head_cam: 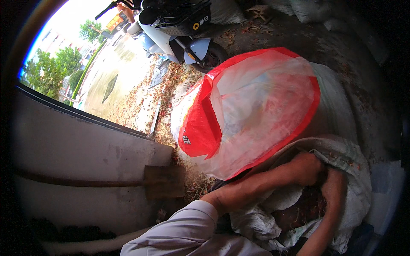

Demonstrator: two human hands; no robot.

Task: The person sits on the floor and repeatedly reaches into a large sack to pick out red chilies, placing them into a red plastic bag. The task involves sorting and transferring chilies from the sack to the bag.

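My left hand (pixel 309 168), its arm in a pale grey sleeve, is bent into a loose fist at the opening of a white woven sack (pixel 355 192). My right hand (pixel 324 176) meets it there, its fingers mostly hidden in shadow; whether either grips something cannot be told. Dark reddish, stringy contents (pixel 302 208) lie inside the sack below the hands. Beyond the left forearm stands a large woven bag with a red rim (pixel 315 96), its mouth wide and its pale inner side showing.
A shovel (pixel 165 182) with a long handle lies by a grey wall (pixel 80 144) at left. An electric scooter (pixel 160 35) is parked beyond the bag. Dry plant scraps (pixel 141 102) cover the ground. More sacks (pixel 224 11) lie at the back.
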